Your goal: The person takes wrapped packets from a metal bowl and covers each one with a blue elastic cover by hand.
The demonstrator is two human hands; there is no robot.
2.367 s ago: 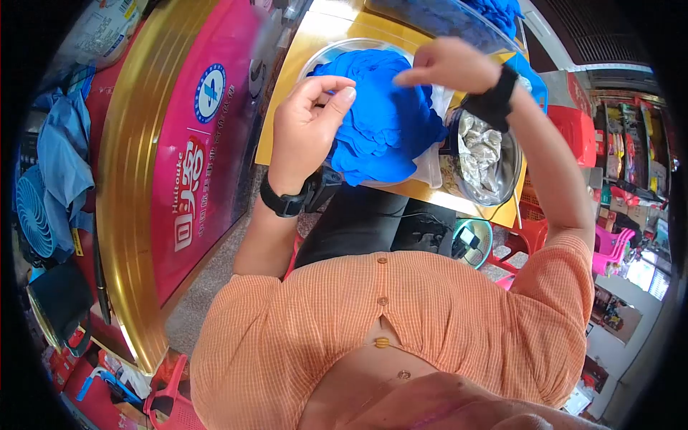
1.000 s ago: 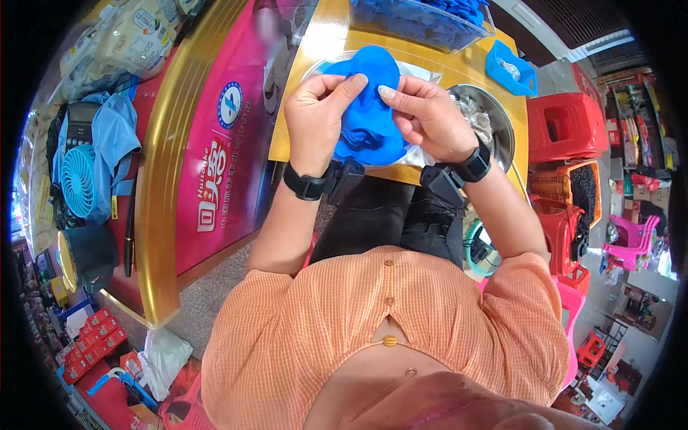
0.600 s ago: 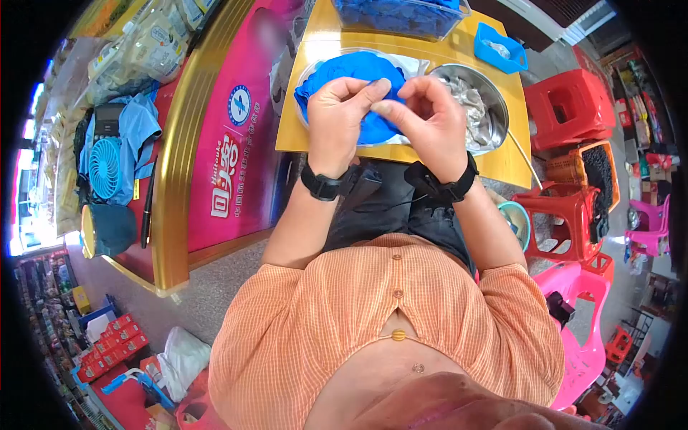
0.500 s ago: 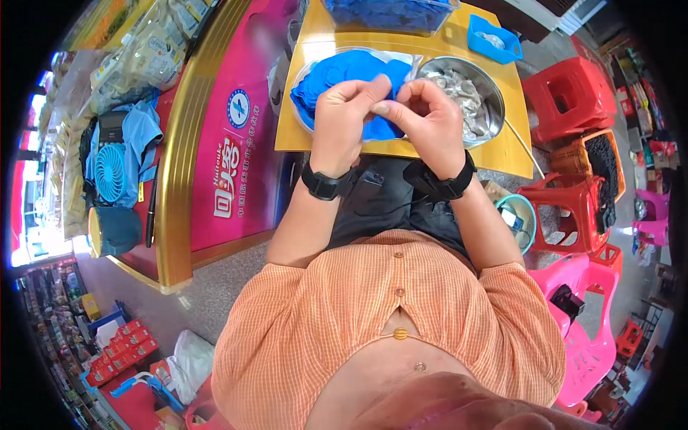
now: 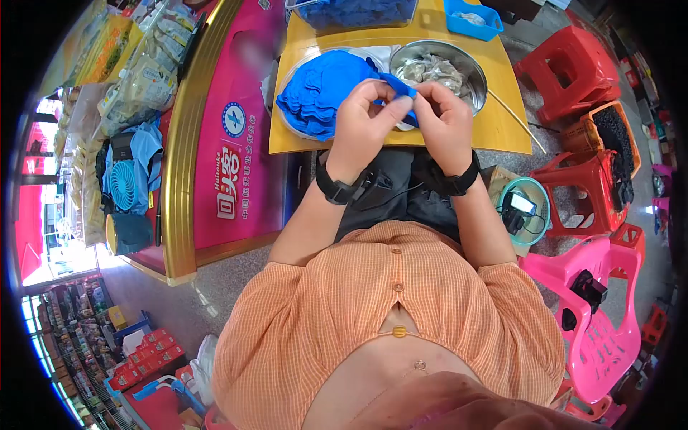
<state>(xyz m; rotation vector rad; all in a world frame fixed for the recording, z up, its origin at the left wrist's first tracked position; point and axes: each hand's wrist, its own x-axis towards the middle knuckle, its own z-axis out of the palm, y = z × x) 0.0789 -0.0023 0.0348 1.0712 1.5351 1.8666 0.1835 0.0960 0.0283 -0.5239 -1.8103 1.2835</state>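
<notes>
Between my two hands, over the near edge of the yellow table [image 5: 287, 146], is a small blue cloth piece [image 5: 396, 84]. My left hand [image 5: 368, 123] pinches it between thumb and fingers from the left. On its other side my right hand [image 5: 444, 123] grips it the same way. A pile of blue cloth pieces [image 5: 322, 86] fills a round tray at the left of the hands. Behind my right hand stands a steel bowl [image 5: 479, 92] with crumpled pale translucent pieces [image 5: 433, 69] inside.
A clear bin of blue pieces [image 5: 351, 14] and a small blue basket [image 5: 474, 27] stand at the table's back. A thin stick [image 5: 516, 120] crosses its right edge. Red stools [image 5: 566, 72], a pink chair [image 5: 598, 315] and a teal basket [image 5: 525, 215] stand to the right.
The blue piece now shows plainly between my fingertips and sticks up above them. My hands sit slightly lower and further right. The view has shifted, with table items appearing further left.
</notes>
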